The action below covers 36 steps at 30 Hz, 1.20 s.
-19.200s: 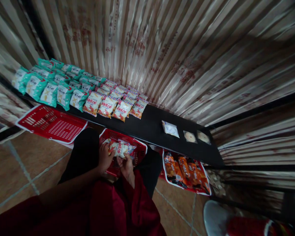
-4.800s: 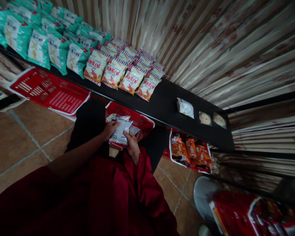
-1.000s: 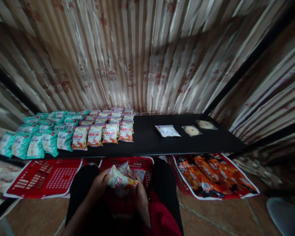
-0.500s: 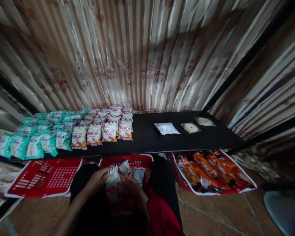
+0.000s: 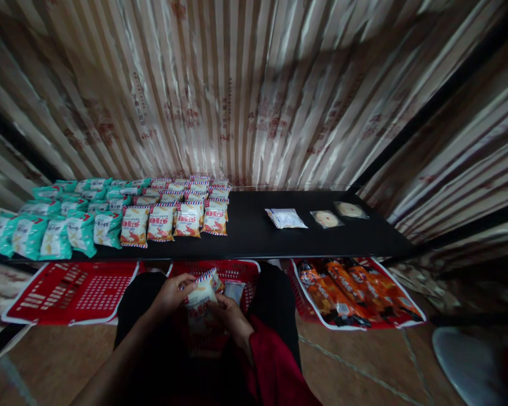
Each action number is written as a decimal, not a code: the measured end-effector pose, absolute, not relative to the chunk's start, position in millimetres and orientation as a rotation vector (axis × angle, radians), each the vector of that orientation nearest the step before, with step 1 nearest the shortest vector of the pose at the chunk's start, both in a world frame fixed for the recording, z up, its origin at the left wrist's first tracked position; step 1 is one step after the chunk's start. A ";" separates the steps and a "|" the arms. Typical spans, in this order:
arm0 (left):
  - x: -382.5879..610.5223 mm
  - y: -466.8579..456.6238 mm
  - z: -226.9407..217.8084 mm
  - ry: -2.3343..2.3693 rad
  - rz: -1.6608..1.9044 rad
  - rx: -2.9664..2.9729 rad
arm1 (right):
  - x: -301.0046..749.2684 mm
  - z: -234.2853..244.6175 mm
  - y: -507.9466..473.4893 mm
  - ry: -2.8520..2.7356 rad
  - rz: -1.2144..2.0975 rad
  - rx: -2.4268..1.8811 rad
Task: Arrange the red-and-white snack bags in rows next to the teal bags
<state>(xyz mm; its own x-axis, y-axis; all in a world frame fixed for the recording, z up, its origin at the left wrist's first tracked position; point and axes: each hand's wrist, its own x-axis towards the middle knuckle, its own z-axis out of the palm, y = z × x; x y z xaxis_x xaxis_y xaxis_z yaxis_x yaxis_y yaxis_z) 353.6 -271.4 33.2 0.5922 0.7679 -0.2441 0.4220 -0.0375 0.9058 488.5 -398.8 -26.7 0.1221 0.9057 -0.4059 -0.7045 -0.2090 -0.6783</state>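
Note:
Between my two hands is a white-and-orange snack bag with red print, held upright above the middle red basket. My left hand grips its upper left side, and my right hand pinches its right side. Behind it in the basket, another snack bag of the same kind and a pale silvery packet show in part. Upright bags of the same print stand in rows on the black shelf, beside rows of teal-and-white snack bags.
A white packet and two flat round items in clear wrap lie on the shelf's right half. At left stands a red basket; at right, another basket holds orange-and-black packages. A striped curtain hangs behind.
The view has shifted slightly, so the shelf sits a little higher in the picture. Both hands stay on the snack bag, raised slightly and tilted a little.

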 end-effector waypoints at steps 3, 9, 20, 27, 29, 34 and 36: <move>355.8 -271.4 36.6 1.013 0.403 1.624 | 490.0 -20.9 -397.8 -0.330 1.512 -1.064; 355.2 -271.5 26.0 1.049 0.479 1.391 | 493.1 -15.2 -398.0 -0.330 1.451 -1.058; 354.1 -290.6 3.1 0.947 0.516 1.154 | 497.3 -17.8 -390.9 -0.266 1.360 -1.047; 353.7 -304.3 -0.3 0.896 0.453 1.112 | 497.5 -9.5 -386.0 -0.213 1.359 -1.026; 354.8 -306.3 -1.8 0.911 0.453 1.088 | 497.2 -8.6 -384.9 -0.192 1.344 -1.016; 358.6 -307.6 -1.3 0.900 0.475 1.075 | 497.8 -6.4 -381.4 -0.171 1.352 -1.027; 361.0 -306.5 0.9 0.887 0.501 1.081 | 498.1 -3.5 -379.6 -0.181 1.369 -1.025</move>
